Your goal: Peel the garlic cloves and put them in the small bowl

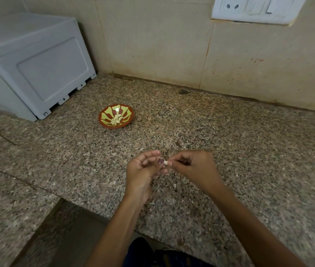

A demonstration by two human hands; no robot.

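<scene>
A small pale garlic clove (165,162) is pinched between the fingertips of both hands above the speckled granite counter (249,151). My left hand (143,170) holds it from the left with curled fingers. My right hand (193,166) pinches it from the right with thumb and forefinger. The small bowl (105,120), red-brown with a yellow-green pattern, sits farther back and to the left. Several peeled cloves (116,119) lie in it. A thin bit of skin (174,185) lies on the counter just below the hands.
A grey-white plastic box (33,64) stands at the back left on the counter. A tiled wall (172,45) with a switch and socket plate (256,8) runs behind. The counter's front edge (114,218) drops off near my arms.
</scene>
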